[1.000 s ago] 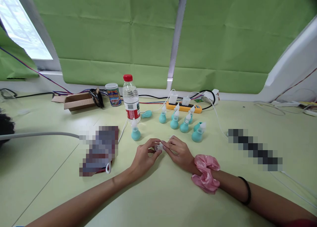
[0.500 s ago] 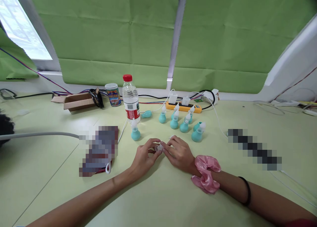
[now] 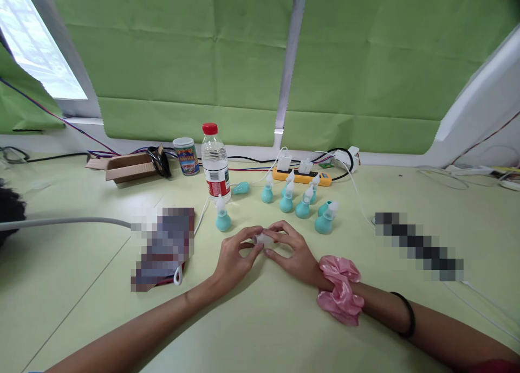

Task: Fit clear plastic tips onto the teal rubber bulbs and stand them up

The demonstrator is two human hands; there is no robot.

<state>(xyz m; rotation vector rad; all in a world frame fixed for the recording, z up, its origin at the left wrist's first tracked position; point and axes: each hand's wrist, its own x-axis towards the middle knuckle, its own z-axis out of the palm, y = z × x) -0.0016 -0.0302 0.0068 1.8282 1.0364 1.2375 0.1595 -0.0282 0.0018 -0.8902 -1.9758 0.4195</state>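
Low over the table, a small translucent white nozzle (image 3: 260, 239) lies sideways between my hands. My left hand (image 3: 233, 256) pinches its left end between thumb and fingers. On the other end are the fingers of my right hand (image 3: 296, 258), which cover part of it. A teal squeeze bulb with a clear tip (image 3: 223, 220) stands just beyond my left hand. Past my right hand several more such bulbs stand in a group, the nearest bulb (image 3: 324, 224) with its tip tilted right. An open-necked teal bulb (image 3: 325, 206) sits behind it, without a visible tip.
A red-capped water bottle (image 3: 216, 167) stands at the back, with a teal bulb (image 3: 241, 188) lying beside it. Behind are a printed can (image 3: 187, 157), a cardboard tray (image 3: 132, 169) and an orange power strip (image 3: 301, 177). A blurred flat object (image 3: 164, 248) lies left, a blurred dark one (image 3: 418, 246) right.
The fingers of my right hand have shifted and spread somewhat along the nozzle, and more of the nozzle shows now. The bulbs have stayed where they were.
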